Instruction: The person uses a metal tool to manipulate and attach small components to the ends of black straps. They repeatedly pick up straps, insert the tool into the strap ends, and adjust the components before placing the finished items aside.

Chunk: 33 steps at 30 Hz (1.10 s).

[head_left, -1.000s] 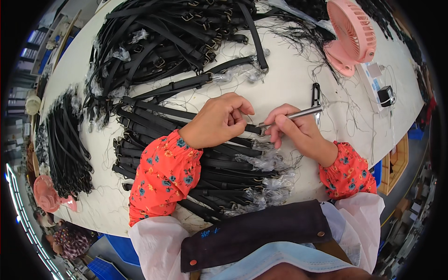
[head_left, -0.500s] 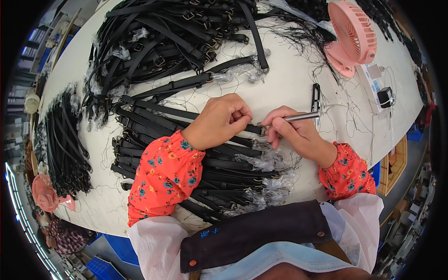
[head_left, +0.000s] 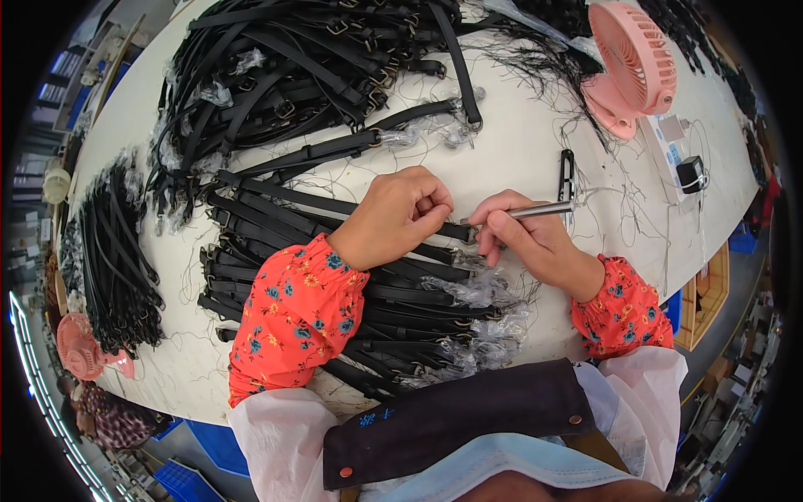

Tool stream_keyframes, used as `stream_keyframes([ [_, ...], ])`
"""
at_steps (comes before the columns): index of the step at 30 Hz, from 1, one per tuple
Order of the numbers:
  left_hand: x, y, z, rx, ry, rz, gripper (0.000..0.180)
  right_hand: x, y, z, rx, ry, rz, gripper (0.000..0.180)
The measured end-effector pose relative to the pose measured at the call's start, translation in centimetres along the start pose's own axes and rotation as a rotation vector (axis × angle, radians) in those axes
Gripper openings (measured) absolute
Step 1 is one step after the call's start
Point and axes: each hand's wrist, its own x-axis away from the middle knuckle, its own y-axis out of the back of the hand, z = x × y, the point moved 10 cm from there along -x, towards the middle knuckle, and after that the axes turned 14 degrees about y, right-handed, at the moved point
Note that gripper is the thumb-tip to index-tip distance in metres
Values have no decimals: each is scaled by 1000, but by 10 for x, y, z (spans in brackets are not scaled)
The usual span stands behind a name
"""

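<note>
My left hand [head_left: 400,216] is closed on the end of a black strap [head_left: 351,209] lying across the pale table [head_left: 519,142]. My right hand [head_left: 529,240] grips a slim silver pen-like tool [head_left: 544,209], its tip held at the strap end between the two hands. Under my forearms lies a stack of black straps [head_left: 401,309] with clear plastic wrapped around their buckle ends. Both sleeves are orange-red with a flower print.
A large heap of black buckled straps [head_left: 301,67] fills the far side. A bundle of thin black straps [head_left: 117,251] lies at the left. A pink fan [head_left: 636,58] stands far right, another pink fan [head_left: 84,351] at the left edge. Small black clippers [head_left: 568,171] and loose threads lie by my right hand.
The silver tool and my right hand have shifted slightly left toward the strap end. My left hand stays clenched in the same spot.
</note>
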Motion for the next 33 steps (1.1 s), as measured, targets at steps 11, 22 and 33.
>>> stream_keyframes([
  [11,0,0,2,-6,9,17,8,0,-2,-1,-1,0,21,32],
  [22,6,-6,-8,-88,-64,77,14,0,7,4,-95,46,-63,30],
  [33,9,-10,-15,-144,-124,-10,7,-2,8,3,-40,31,-56,30],
])
